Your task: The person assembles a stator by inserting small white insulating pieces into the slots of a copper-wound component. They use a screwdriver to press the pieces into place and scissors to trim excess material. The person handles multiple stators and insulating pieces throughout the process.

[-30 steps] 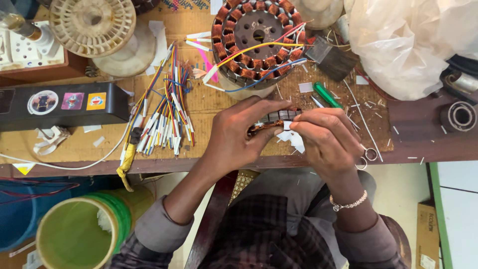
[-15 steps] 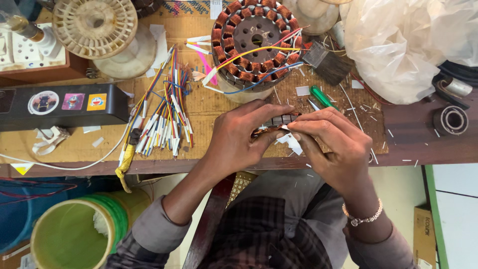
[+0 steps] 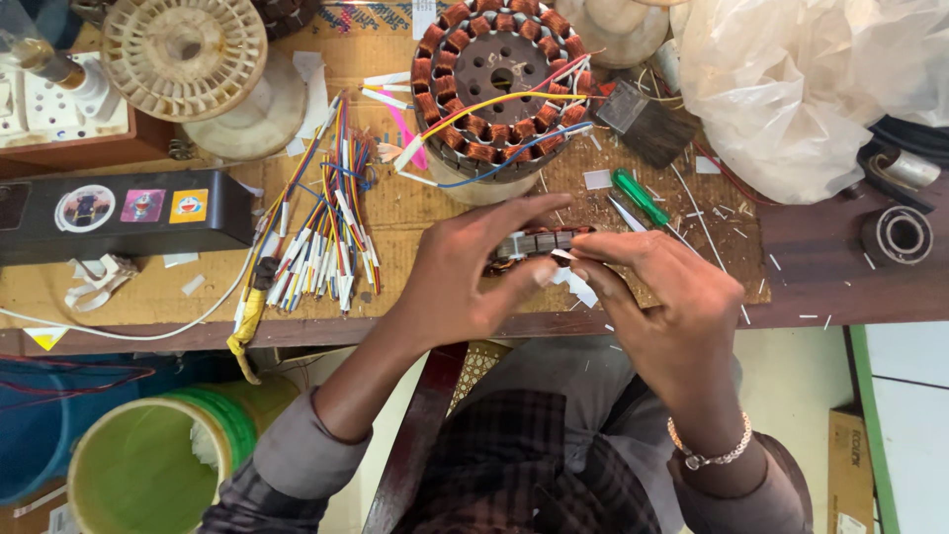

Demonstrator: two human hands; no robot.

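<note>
Both my hands hold a small wound stator piece (image 3: 534, 244) with grey metal slots and copper wire, just above the workbench's front edge. My left hand (image 3: 465, 272) wraps around its left side with fingers stretched over the top. My right hand (image 3: 662, 307) pinches its right end, with a white strip of insulation paper (image 3: 576, 287) under the fingertips. A bead bracelet sits on my right wrist. Behind the hands rests a large round stator (image 3: 499, 84) with copper coils and yellow, blue and red leads.
A bundle of coloured wires (image 3: 321, 237) lies left of my hands, beside a long black box (image 3: 124, 213). A green-handled screwdriver (image 3: 638, 196) lies to the right. White fan wheel (image 3: 188, 44), clear plastic bag (image 3: 801, 89), bearing (image 3: 898, 234) and a green bucket (image 3: 148, 465) surround the bench.
My hands have stayed on the small stator piece, shifting slightly toward me and to the right. My right wrist has dropped lower in view.
</note>
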